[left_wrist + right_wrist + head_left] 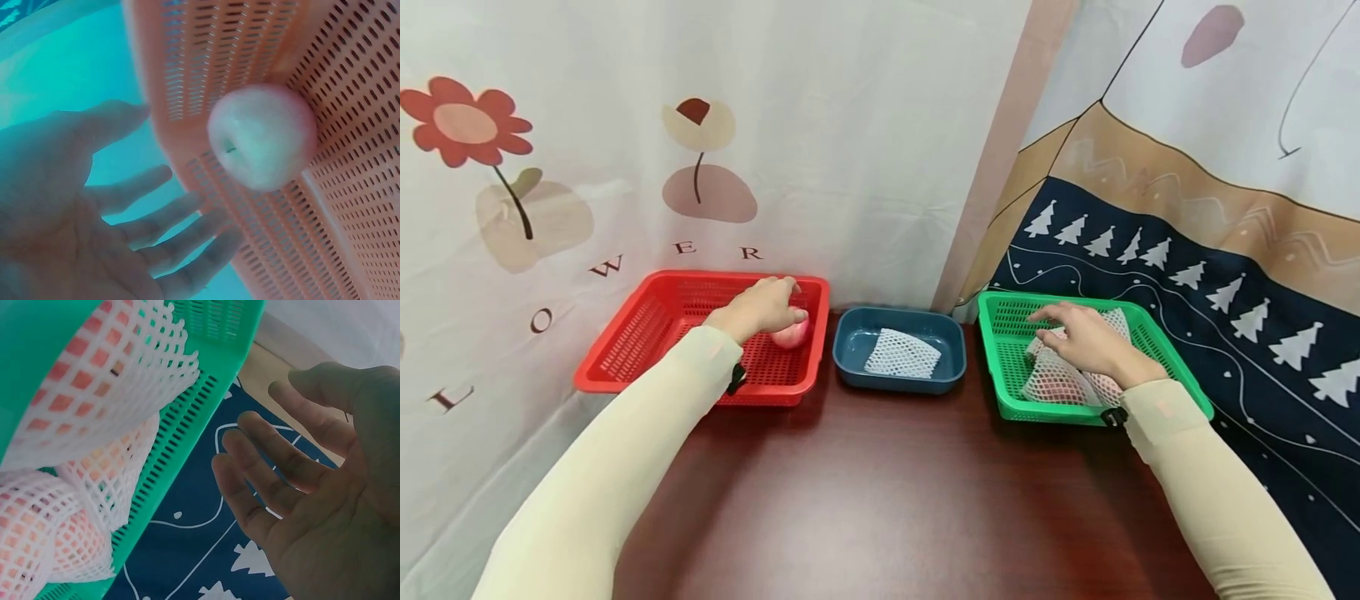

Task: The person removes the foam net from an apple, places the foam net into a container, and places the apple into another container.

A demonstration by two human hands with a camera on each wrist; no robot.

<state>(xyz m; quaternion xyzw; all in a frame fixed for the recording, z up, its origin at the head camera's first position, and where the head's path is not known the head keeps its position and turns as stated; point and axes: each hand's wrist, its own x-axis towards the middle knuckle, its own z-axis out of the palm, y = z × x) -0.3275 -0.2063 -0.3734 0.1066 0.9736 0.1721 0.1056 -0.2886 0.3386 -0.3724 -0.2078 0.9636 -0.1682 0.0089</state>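
Over the red basket (662, 367) reaches my left hand (762, 307), its fingers loosely spread and holding nothing. A pink apple (792, 333) lies inside near that basket's right wall; the left wrist view shows the apple (262, 137) apart from the fingers. My right hand (1086, 337) hovers above the green basket (1011, 408), with relaxed fingers and nothing in its grasp. Under it are several apples in white foam nets (1056, 383), seen closer as netted apples (81, 394) in the right wrist view. An unfilled-looking white foam net (902, 354) lies flat in the blue tray (847, 342).
The blue tray stands between the two baskets on the dark brown table (880, 500). Behind all three hangs a pale curtain (865, 167) printed with flowers. To the right is a dark blue fabric (1225, 367) with white trees.
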